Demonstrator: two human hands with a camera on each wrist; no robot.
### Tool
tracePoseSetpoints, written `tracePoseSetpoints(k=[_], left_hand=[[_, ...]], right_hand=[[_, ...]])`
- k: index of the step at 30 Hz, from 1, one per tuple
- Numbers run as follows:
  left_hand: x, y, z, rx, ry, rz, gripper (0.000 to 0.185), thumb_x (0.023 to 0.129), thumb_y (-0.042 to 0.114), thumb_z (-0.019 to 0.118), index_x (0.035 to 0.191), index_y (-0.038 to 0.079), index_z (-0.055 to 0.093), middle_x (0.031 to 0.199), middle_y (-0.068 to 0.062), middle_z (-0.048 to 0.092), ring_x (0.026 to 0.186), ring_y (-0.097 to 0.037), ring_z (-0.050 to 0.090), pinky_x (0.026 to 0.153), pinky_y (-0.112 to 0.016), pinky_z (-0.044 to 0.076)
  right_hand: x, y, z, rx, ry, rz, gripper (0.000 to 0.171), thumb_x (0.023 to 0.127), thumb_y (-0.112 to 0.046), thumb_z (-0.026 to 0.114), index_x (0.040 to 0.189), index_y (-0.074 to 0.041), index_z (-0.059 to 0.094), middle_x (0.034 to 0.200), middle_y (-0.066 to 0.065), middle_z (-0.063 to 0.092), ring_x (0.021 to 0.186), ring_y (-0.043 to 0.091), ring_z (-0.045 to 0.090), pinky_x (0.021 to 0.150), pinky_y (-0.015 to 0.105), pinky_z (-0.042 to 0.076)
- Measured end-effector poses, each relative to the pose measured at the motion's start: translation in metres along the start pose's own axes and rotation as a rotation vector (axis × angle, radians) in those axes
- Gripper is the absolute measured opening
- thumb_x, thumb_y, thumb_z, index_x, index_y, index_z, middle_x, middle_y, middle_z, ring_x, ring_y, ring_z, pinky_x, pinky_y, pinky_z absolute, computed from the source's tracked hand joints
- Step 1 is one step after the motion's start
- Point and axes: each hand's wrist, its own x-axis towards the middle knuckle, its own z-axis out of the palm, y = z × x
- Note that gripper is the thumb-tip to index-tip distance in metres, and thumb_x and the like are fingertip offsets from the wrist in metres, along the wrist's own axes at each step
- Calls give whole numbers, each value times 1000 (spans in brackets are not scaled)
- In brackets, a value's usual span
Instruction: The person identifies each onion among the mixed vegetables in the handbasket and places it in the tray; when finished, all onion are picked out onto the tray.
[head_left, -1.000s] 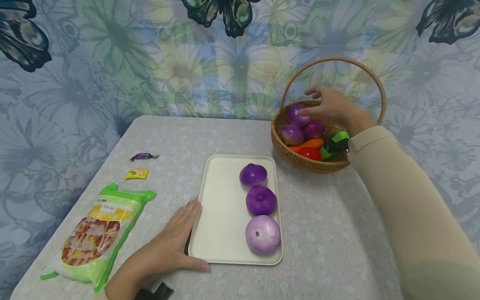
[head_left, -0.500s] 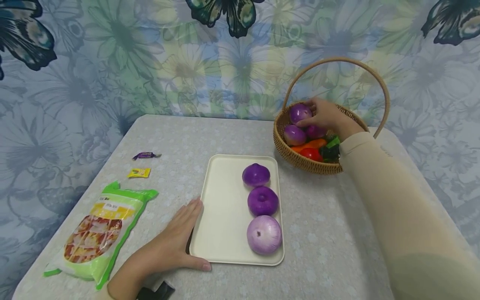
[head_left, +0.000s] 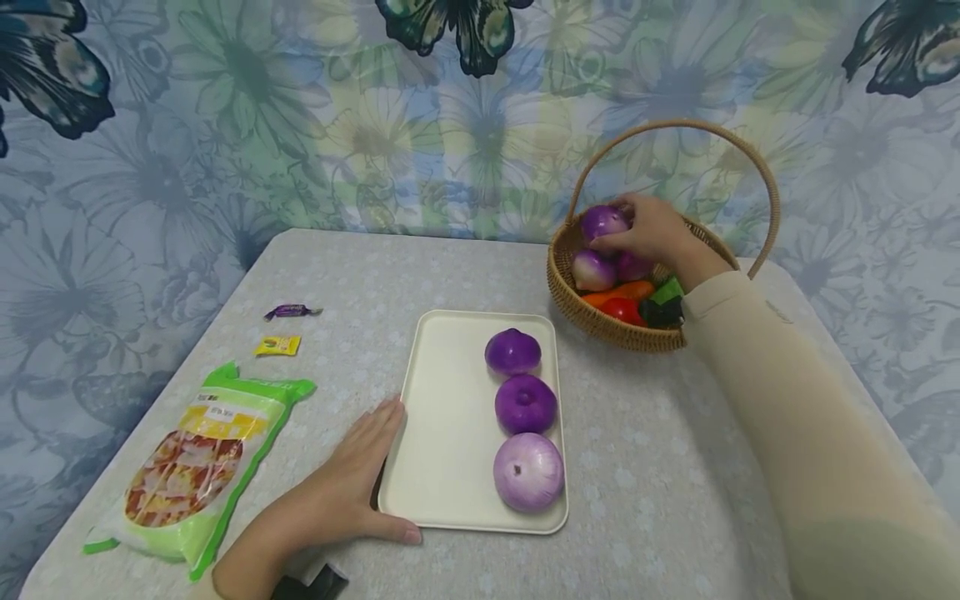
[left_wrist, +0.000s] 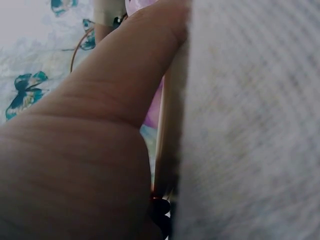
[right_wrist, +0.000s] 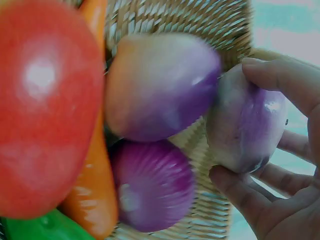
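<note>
The right hand point(head_left: 660, 235) holds an onion point(head_left: 603, 222) between thumb and fingers at the far left side of the basket point(head_left: 591, 318), beyond a tomato point(head_left: 621, 310). The left hand point(head_left: 348, 482) lies against the left edge of the tray point(head_left: 442, 417) with its fingers extended (thumb at the near edge, well apart from them). The tray bears three more onions point(head_left: 526, 403) in a row along its right side.

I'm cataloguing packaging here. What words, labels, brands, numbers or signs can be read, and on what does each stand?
No text is readable.
Green-and-white bag: printing near its top, too small to read.
Yellow packet: possible lettering, too small.
Purple packet: pale marks, too small and blurred.
Tray and basket: no lettering seen.
</note>
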Motion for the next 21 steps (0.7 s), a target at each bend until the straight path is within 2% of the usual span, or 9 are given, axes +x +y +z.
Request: tracePoseSetpoints(k=[5, 9, 12, 15, 17, 19, 21], left_hand=[[0, -1, 1, -7, 4, 16, 147, 68, 80, 82, 165, -8, 13, 172, -24, 7, 158, -38, 5, 127, -38, -5], [0, 0, -1, -9, 2, 13, 147, 68, 80, 82, 165, -7, 13, 173, -23, 7, 158, -38, 5, 127, -37, -5], [0, 0, -3, -11, -5, 2, 147, 68, 80, 81, 166, -6, 12, 173, -22, 7, 159, -37, 5, 127, -37, -5], [-1, 1, -5, -14, -12, -7, 148, 68, 81, 81, 166, -5, 11, 173, -21, 6, 159, -37, 4, 127, -37, -5], [-1, 0, -5, -11, -10, -2, 148, 68, 81, 81, 166, -5, 11, 173, -22, 6, 159, -37, 5, 127, -38, -5], [-2, 0, -6, -5, -4, 10, 147, 68, 80, 81, 166, -6, 11, 173, -22, 7, 158, -37, 5, 127, -39, -4], [-2, 0, -6, -2, 2, 19, 147, 69, 80, 81, 165, -6, 12, 173, -23, 7, 158, -38, 6, 127, -40, -3]], right_hand=[[-17, -22, -12, 55, 9, -76, 89, 87, -42, 88, 156, -4, 46, 147, 25, 54, 132, 41, 54, 108, 61, 46], [-40, -48, -17, 112, 4, -159, 85, 86, -38, 90, 154, -7, 50, 143, 17, 57, 129, 36, 58, 104, 59, 50], [-62, -71, -10, 139, 5, -311, 77, 85, -29, 92, 150, -6, 55, 135, 13, 62, 120, 30, 65, 98, 52, 56], [-85, -94, 9, 169, 13, -532, 71, 83, -19, 93, 144, -3, 60, 130, 11, 65, 115, 26, 66, 94, 44, 60], [-98, -106, 24, 177, 5, -662, 71, 82, -19, 94, 143, -2, 62, 130, 8, 65, 115, 22, 66, 90, 38, 61], [-109, -117, 41, 187, -17, -753, 72, 81, -20, 95, 142, -2, 63, 130, 7, 65, 114, 20, 65, 89, 35, 61], [-118, -126, 58, 173, -56, -807, 71, 81, -24, 95, 141, -4, 63, 131, 4, 65, 114, 16, 63, 90, 33, 59]])
